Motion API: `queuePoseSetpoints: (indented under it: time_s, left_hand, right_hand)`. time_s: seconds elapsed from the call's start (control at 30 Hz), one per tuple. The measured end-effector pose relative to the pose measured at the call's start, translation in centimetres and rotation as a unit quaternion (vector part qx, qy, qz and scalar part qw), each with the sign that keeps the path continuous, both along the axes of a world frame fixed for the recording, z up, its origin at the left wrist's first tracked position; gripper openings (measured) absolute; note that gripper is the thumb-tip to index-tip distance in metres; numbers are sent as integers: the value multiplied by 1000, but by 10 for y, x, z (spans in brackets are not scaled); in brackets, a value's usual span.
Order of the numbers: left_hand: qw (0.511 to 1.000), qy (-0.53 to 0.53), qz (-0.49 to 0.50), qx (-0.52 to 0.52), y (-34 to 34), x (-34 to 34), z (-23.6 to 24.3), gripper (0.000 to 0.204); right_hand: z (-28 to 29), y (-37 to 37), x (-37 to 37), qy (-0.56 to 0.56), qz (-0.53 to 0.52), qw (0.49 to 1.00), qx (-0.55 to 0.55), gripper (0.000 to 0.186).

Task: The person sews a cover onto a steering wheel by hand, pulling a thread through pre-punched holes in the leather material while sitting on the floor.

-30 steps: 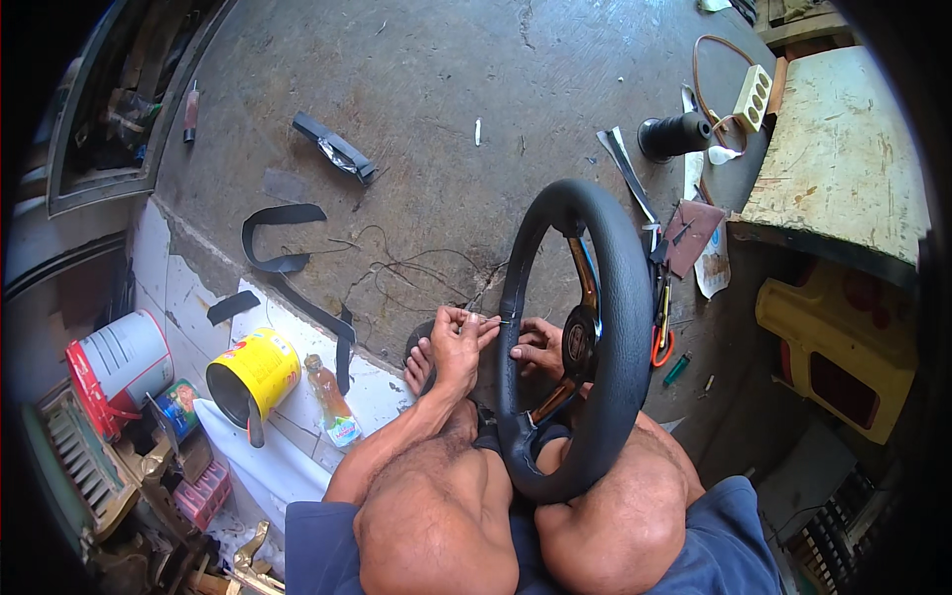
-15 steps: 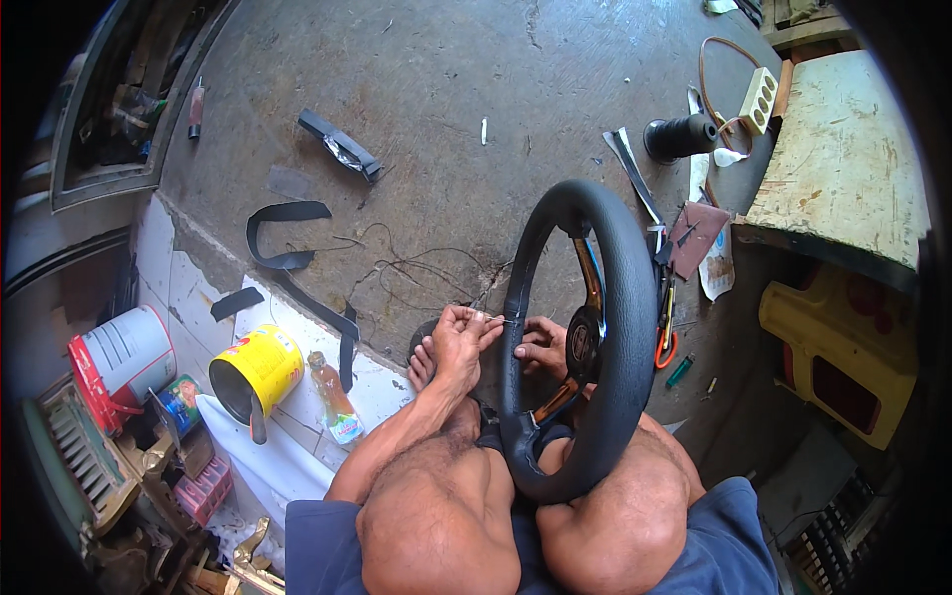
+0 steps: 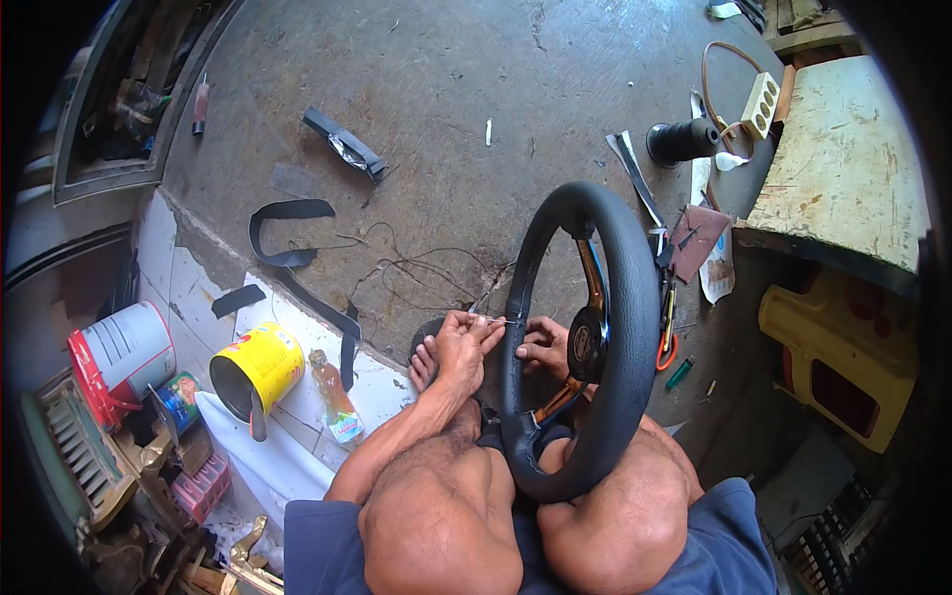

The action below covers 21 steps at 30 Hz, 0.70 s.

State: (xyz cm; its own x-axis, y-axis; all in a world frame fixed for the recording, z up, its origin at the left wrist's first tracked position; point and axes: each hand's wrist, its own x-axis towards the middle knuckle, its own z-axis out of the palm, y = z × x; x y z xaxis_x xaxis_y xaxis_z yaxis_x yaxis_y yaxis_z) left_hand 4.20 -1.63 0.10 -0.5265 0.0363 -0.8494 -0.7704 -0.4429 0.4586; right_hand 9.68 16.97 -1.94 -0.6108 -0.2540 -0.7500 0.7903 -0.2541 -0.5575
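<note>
Black wheel (image 3: pixel 638 327) leans on my right knee (image 3: pixel 610 545), likely for steadiness; left hand (image 3: pixel 463 349) pinches needle (image 3: pixel 509 321); right hand (image 3: pixel 542 347), grip unclear.

Head view only: wide fisheye, upright, looking steeply down over the knees (image 3: pixel 441 535) to the floor (image 3: pixel 426 99). Left hand (image 3: pixel 463 349) and right hand (image 3: pixel 543 345) near the camera, mid-frame; straight edges bend toward the rim.

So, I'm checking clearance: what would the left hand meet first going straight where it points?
The left hand would likely meet the round, black, leather-look steering wheel first; depth is unclear.
</note>
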Motion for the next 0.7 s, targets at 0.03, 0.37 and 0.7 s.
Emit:
queuePoseSetpoints:
  time_s: [0.03,0.37,0.7]
  left_hand:
    - [1000,-4,-4,0,0,-1,-1,12]
    - [999,40,-19,-21,-1,1,-5,12]
    - [992,115,-32,-48,2,2,-3,13]
  right_hand:
    - [-1,0,1,2,-1,1000,1,53]
    - [-1,0,4,-3,-15,1000,-11,53]
    - [4,-2,0,-6,1,1000,-3,51]
